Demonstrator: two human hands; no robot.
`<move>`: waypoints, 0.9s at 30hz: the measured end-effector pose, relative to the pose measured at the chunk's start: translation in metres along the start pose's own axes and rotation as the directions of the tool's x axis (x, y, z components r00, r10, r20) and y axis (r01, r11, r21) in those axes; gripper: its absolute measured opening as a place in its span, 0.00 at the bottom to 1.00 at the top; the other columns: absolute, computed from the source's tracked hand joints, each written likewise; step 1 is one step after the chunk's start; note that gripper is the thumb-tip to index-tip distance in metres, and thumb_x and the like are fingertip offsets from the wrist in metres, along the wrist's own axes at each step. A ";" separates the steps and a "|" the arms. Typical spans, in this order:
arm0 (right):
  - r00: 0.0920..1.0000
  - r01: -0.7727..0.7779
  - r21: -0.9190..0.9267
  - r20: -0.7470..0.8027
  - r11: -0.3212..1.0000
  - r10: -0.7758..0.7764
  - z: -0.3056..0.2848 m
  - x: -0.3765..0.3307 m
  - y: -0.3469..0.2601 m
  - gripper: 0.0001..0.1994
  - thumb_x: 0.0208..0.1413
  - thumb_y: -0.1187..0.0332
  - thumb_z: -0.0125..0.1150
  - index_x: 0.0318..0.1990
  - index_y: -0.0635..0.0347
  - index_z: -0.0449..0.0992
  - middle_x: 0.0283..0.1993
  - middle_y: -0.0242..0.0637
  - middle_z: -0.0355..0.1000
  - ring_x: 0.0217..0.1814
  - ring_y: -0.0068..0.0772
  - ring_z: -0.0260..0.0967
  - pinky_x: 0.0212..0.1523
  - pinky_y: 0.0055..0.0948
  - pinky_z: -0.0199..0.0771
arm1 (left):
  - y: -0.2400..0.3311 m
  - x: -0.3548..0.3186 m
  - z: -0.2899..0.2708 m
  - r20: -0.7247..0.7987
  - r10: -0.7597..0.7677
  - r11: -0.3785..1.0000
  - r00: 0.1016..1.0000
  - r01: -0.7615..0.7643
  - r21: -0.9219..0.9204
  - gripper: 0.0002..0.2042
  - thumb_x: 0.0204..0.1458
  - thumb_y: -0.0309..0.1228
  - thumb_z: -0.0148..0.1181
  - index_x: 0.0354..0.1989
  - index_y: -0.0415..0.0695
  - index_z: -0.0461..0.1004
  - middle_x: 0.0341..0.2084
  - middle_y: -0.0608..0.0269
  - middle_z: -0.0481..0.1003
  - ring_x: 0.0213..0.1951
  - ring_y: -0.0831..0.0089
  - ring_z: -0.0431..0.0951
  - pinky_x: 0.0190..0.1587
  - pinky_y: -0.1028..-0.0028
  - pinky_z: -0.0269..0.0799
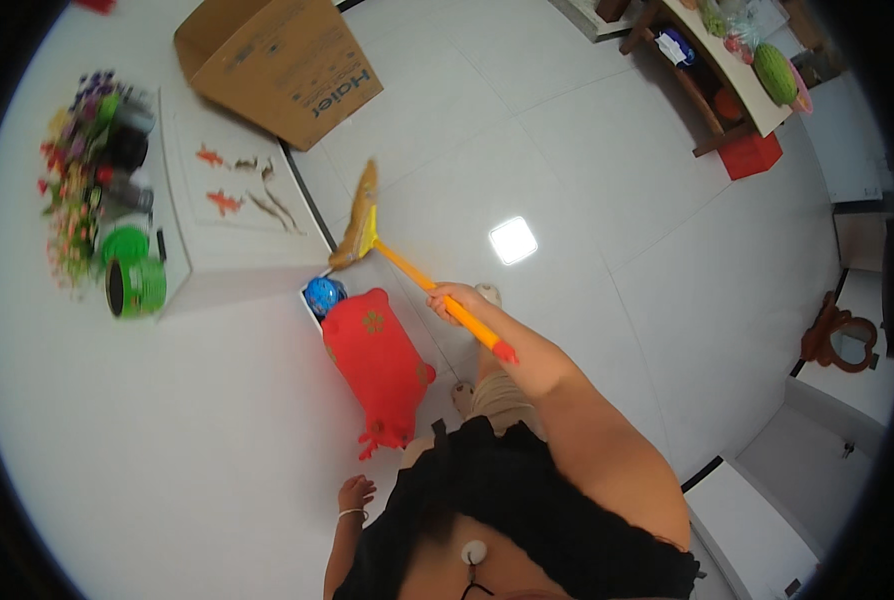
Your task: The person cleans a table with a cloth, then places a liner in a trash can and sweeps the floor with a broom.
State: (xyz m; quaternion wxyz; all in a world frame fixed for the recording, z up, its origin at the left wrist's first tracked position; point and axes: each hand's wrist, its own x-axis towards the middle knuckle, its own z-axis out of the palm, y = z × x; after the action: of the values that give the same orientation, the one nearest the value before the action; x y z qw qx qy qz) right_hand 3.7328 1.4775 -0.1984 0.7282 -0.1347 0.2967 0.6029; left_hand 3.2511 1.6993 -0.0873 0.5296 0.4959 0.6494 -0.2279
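Nearest the camera: the person's black top fills the lower middle of the frame, with a small white round tag on a cord at the bottom edge.
Right hand (454,299): clenched around the orange handle of a broom (407,268), gripping partway along the shaft; the red handle tip juts back along the forearm.
Left hand (355,493): hangs loose and released at the lower middle-left, holding nothing, a thin band on the wrist.
Broom: runs diagonally from centre toward upper left; its straw head rests on the white tiled floor (587,200), just right of a low white panel painted with fish (229,190).
Step in hand: judging by the grip, a sweeping stroke near the panel's edge.
Next move calls for: a steady pull of the bristles toward the feet, probably.
Edges: a red animal-shaped toy (379,365) and a blue ball (323,295) crowd the left of the stroke; a cardboard box (282,65) stands beyond, at upper middle-left.
Open room: wide bare tiles to the right of centre, up to a wooden bench (712,60) at upper right.
Far left: flowers and a green drum (137,285).
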 end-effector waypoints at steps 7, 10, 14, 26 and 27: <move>0.978 0.207 -0.142 0.064 0.968 -0.199 -0.146 -0.033 -0.165 0.07 0.51 0.66 0.51 0.26 0.58 0.65 0.16 0.32 0.61 0.11 0.24 0.58 0.10 0.22 0.60 | 0.175 -0.037 0.101 0.226 0.112 0.952 0.968 -0.170 0.255 0.16 0.51 0.32 0.51 0.45 0.36 0.67 0.31 0.59 0.75 0.31 0.73 0.76 0.30 0.78 0.70; 0.948 0.318 0.295 -0.079 0.901 -0.309 -0.202 -0.145 -0.163 0.09 0.53 0.69 0.50 0.28 0.64 0.59 0.19 0.33 0.59 0.13 0.20 0.58 0.12 0.17 0.64 | 0.211 -0.032 0.122 0.222 0.126 0.962 0.967 -0.174 0.210 0.15 0.51 0.32 0.51 0.45 0.36 0.67 0.31 0.60 0.75 0.30 0.73 0.76 0.30 0.78 0.70; 0.861 0.502 0.416 -0.319 0.758 -0.395 -0.236 -0.269 -0.133 0.07 0.51 0.72 0.49 0.26 0.63 0.60 0.19 0.33 0.59 0.15 0.21 0.58 0.15 0.16 0.65 | 0.259 -0.015 0.139 0.251 0.052 0.933 0.966 -0.137 0.333 0.16 0.51 0.33 0.51 0.45 0.36 0.67 0.30 0.60 0.74 0.29 0.73 0.76 0.30 0.76 0.70; 0.662 0.746 0.455 -0.589 0.486 -0.464 0.029 -0.192 -0.262 0.06 0.49 0.78 0.44 0.24 0.58 0.56 0.16 0.29 0.54 0.14 0.21 0.53 0.14 0.17 0.57 | 0.386 0.193 0.139 0.653 0.215 -0.219 0.726 -0.616 0.757 0.13 0.47 0.40 0.49 0.31 0.44 0.75 0.33 0.54 0.75 0.35 0.58 0.75 0.36 0.62 0.71; 0.724 0.688 0.474 -0.504 0.550 -0.471 0.040 -0.183 -0.275 0.07 0.49 0.78 0.45 0.26 0.58 0.55 0.16 0.29 0.54 0.14 0.21 0.53 0.14 0.18 0.58 | 0.423 0.198 0.157 0.654 0.168 -0.340 0.737 -0.580 0.740 0.13 0.47 0.39 0.48 0.30 0.45 0.75 0.33 0.54 0.75 0.35 0.58 0.75 0.36 0.62 0.71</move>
State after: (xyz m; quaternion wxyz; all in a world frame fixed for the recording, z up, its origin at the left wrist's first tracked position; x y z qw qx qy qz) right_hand 3.9892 1.2882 -0.1025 0.8294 -0.0680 0.5320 0.1566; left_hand 3.7085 1.8214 -0.2238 0.0908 0.8582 -0.0475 -0.5030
